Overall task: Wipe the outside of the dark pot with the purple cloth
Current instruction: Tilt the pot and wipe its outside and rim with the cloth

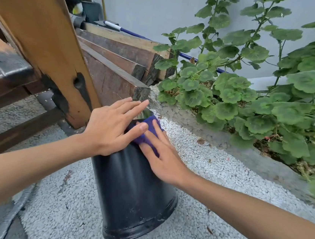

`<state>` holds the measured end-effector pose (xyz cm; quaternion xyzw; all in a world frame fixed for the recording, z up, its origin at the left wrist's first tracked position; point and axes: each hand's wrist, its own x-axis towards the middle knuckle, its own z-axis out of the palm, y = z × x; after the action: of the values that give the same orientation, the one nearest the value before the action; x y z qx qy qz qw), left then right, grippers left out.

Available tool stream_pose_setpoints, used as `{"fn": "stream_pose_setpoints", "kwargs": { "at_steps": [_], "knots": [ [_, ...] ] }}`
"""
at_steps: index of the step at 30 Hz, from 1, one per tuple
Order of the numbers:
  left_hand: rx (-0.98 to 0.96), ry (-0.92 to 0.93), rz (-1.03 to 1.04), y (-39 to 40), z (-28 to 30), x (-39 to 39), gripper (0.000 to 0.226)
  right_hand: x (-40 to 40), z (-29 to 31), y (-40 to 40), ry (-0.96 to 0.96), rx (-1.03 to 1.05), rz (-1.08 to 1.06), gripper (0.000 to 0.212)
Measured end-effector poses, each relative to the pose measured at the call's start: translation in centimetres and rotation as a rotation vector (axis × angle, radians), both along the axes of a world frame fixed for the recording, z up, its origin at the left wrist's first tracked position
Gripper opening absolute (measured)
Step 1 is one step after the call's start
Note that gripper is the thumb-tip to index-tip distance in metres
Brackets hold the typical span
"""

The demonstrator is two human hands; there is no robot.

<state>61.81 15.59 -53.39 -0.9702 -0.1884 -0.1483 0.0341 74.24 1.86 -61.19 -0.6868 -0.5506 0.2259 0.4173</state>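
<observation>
dark pot [133,199] upturned | right hand [164,160] presses purple cloth [148,136]

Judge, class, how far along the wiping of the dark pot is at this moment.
Done: the dark pot stands upside down on the gravel, its outside exposed. In hand: the right hand presses the purple cloth flat near the top while the left hand steadies the pot. Left: pale smudges near the lower rim suggest that band remains unwiped.
</observation>
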Motion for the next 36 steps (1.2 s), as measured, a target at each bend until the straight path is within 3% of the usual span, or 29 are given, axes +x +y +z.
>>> {"fn": "stream_pose_setpoints", "kwargs": {
  "at_steps": [9,17,19,23,26,29,34,36],
  "knots": [
    [-0.074,0.05,0.044,2.0,-0.4,1.4,0.097,0.9,-3.4,-6.8,-0.276,-0.144,0.299,0.051],
    [-0.074,-0.026,0.035,1.6,-0.4,1.2,0.088,4.1,-3.6,-10.2,-0.449,-0.263,0.467,0.047],
    [-0.061,-0.021,0.046,1.6,-0.4,1.1,0.083,4.6,-3.8,-10.7,-0.374,-0.225,0.408,0.043],
    [-0.063,0.005,0.071,1.8,-0.1,1.0,0.075,4.2,-3.7,-11.0,0.086,-0.114,0.066,0.051],
    [-0.103,0.039,0.065,1.6,0.4,1.1,0.076,4.1,-2.7,-10.5,0.181,-0.062,-0.111,0.032],
    [-0.109,0.14,0.072,1.8,0.9,1.7,0.066,2.8,-0.1,-9.1,0.304,0.123,-0.188,0.026],
    [-0.22,0.326,0.156,3.4,2.0,3.4,0.053,-0.4,3.3,-6.6,0.299,0.238,-0.065,0.027],
    [-0.247,0.352,0.16,3.8,2.0,4.0,0.055,-2.2,3.6,-6.3,0.152,0.262,-0.014,0.028]
  ]
}}
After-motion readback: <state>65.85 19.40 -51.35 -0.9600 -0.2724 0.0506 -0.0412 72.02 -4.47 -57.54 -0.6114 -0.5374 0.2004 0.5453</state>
